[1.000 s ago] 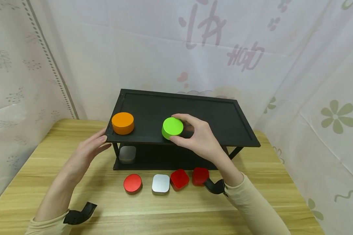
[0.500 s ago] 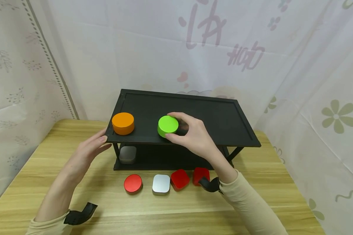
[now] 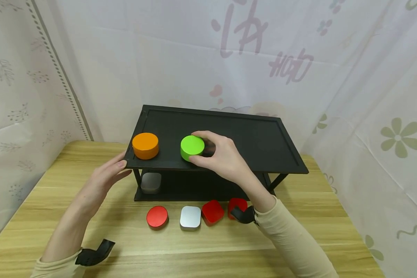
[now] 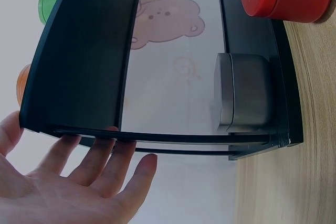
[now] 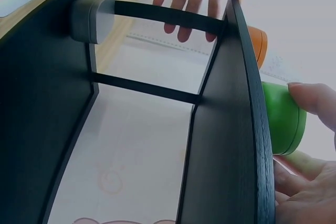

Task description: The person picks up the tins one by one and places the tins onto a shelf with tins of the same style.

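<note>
In the head view my right hand point(image 3: 224, 158) pinches a green round tin point(image 3: 192, 148) between thumb and fingers, at the front of a black two-tier shelf point(image 3: 222, 135). The right wrist view shows the lid seam of the green tin point(image 5: 283, 118), its base against the top board. To its left, apart from it, an orange round tin point(image 3: 145, 146) sits near the top board's front left corner. My left hand point(image 3: 99, 183) touches that corner. In the left wrist view its thumb lies at the board's edge, while the fingers point(image 4: 97, 163) extend fairly straight along the shelf's side.
A grey square tin point(image 3: 151, 183) stands at the lower tier's left end. Before the shelf, on the wooden table point(image 3: 160, 258), are a red round tin point(image 3: 157, 217), a silver square tin point(image 3: 190, 217) and two red square tins point(image 3: 212, 212). Patterned curtain point(image 3: 180, 58) hangs behind.
My right hand has moved the green tin left along the top board, closer to the orange tin. The left hand stays at the corner.
</note>
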`<state>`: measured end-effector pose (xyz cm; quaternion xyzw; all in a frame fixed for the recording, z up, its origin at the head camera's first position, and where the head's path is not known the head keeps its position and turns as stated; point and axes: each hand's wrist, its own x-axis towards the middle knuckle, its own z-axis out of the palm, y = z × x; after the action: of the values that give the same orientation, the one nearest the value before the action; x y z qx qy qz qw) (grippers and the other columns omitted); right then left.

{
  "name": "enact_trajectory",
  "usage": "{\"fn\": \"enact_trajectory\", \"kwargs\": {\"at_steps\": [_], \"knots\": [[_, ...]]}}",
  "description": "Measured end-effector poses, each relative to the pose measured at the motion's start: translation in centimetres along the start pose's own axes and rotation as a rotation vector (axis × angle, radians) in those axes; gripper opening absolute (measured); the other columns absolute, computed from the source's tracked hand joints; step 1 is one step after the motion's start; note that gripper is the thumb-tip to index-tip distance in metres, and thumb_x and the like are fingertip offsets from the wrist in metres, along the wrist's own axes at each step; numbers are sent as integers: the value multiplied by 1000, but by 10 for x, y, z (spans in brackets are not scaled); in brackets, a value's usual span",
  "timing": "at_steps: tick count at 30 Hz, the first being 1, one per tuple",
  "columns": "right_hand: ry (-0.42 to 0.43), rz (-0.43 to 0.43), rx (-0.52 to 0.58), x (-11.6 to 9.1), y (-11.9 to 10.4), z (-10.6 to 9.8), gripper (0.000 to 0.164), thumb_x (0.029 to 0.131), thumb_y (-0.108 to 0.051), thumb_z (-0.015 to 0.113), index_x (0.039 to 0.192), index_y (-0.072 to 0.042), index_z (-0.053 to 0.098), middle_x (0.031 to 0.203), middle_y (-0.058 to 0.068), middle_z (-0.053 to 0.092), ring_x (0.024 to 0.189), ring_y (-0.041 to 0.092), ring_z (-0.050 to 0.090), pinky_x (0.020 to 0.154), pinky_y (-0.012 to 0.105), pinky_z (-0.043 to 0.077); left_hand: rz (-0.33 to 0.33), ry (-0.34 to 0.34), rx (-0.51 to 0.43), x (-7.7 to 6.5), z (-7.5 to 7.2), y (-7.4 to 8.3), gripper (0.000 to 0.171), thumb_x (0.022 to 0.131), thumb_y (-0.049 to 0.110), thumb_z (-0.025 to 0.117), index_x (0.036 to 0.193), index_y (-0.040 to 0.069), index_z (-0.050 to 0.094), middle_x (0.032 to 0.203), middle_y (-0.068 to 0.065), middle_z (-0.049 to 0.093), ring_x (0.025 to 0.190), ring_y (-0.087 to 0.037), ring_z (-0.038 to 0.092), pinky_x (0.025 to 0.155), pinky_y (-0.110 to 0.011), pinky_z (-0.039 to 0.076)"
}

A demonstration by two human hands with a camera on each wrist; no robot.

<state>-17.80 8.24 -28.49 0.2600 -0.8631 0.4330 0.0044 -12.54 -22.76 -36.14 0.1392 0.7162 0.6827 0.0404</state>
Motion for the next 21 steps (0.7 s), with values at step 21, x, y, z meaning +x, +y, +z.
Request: {"fn": "enact_trajectory", "kwargs": {"at_steps": [21], "knots": [[-55,-6,-23,10,-1,3,51,78,-28,76,125,-21,57,112,-6,63,92,9,66,83,27,56,-15,2,2,-1,0,1,46,103,27,33,147,15,33,153,9,33,129,9,38,98,-11,38]]}}
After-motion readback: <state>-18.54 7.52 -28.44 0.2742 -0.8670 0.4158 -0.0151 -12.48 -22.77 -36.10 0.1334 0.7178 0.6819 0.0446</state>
